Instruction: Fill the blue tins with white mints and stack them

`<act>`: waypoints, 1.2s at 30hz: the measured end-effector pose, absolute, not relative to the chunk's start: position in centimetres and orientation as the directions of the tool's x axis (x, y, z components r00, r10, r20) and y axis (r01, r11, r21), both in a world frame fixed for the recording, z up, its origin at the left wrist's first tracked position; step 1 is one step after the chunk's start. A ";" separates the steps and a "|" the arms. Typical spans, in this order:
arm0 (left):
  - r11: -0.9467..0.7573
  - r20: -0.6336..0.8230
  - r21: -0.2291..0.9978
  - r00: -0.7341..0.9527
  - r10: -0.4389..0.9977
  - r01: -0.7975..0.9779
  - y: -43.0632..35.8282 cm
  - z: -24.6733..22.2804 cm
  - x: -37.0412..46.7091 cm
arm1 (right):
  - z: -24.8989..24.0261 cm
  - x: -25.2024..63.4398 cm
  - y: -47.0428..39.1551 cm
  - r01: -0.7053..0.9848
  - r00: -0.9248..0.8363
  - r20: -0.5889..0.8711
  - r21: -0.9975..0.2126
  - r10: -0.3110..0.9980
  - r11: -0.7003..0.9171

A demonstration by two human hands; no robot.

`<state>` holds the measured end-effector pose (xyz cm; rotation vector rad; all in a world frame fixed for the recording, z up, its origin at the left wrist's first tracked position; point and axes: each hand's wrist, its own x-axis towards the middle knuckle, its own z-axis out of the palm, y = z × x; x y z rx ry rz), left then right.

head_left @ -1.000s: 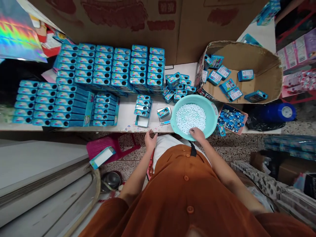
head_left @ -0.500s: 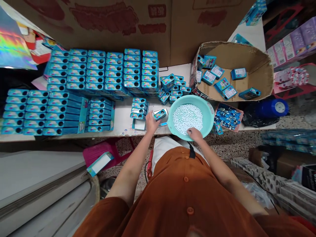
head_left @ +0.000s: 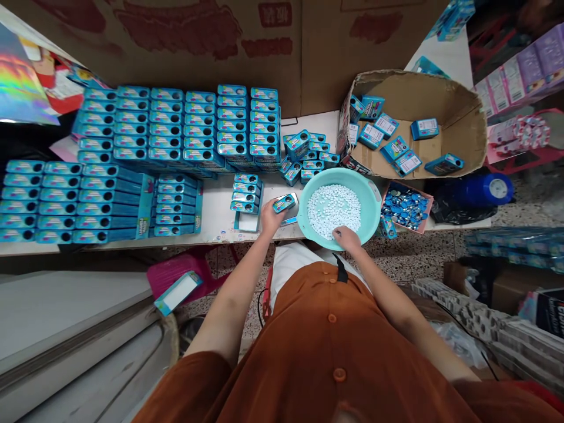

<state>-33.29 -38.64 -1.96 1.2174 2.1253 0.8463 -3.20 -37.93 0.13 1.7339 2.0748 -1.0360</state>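
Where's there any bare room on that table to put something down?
One bare patch of table lies between the front stacks of blue packs and the small tray. A smaller one sits beyond the left hand, left of the loose packs. It's crowded around the bowl and carton.

Tin (head_left: 284, 204) seen as blue, w/ wht & pink print and one dk round spot; same pattern repeated on stacked tins (head_left: 166, 127). Basin (head_left: 372, 217) colored lt turq., pellets (head_left: 324, 220) wht. Carton (head_left: 282, 82) brn, marked w/ red blotches; open box (head_left: 467, 123) also brn. Caps (head_left: 403, 205) shown in blue & slvr, tray (head_left: 427, 214) pink. Table (head_left: 218, 202) wht, dotted w/ small col. marks nr front. Foil (head_left: 20, 91) streaked rainbow. Shirt (head_left: 299, 352) colored rust-brn, btns (head_left: 339, 375) matched; pants (head_left: 287, 270) wht. Stool (head_left: 167, 273) magenta; floor (head_left: 251, 305) speckled lt/dk.
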 end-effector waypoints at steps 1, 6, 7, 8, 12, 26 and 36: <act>0.387 -0.145 0.756 -0.441 0.886 0.529 -38.6 -1.4 -33.2 | 0.1 -3.2 -37.9 0.932 -0.267 -0.596 -0.360 0.758 0.045; 0.186 0.072 0.821 -0.421 0.904 0.539 -39.3 4.1 -32.6 | 0.2 -3.2 -37.9 0.935 -0.269 -0.602 -0.350 0.752 0.054; 0.137 0.122 0.822 -0.406 0.906 0.552 -39.4 5.5 -32.4 | 0.2 -3.3 -37.9 0.936 -0.269 -0.601 -0.348 0.753 0.056; 0.101 0.154 0.819 -0.385 0.910 0.565 -39.5 6.8 -32.1 | 0.3 -3.3 -37.9 0.936 -0.269 -0.599 -0.347 0.754 0.058; 0.053 0.134 0.796 -0.260 0.956 0.603 -39.4 9.3 -31.0 | 0.7 -3.5 -37.9 0.939 -0.258 -0.603 -0.341 0.755 0.049; -0.072 0.237 0.708 -0.140 0.961 0.702 -39.9 9.4 -29.3 | 1.0 -3.7 -38.0 0.947 -0.228 -0.627 -0.321 0.745 0.020; -0.182 0.334 0.602 -0.037 0.942 0.778 -39.4 10.1 -29.1 | 1.4 -4.0 -38.0 0.954 -0.215 -0.635 -0.299 0.742 0.021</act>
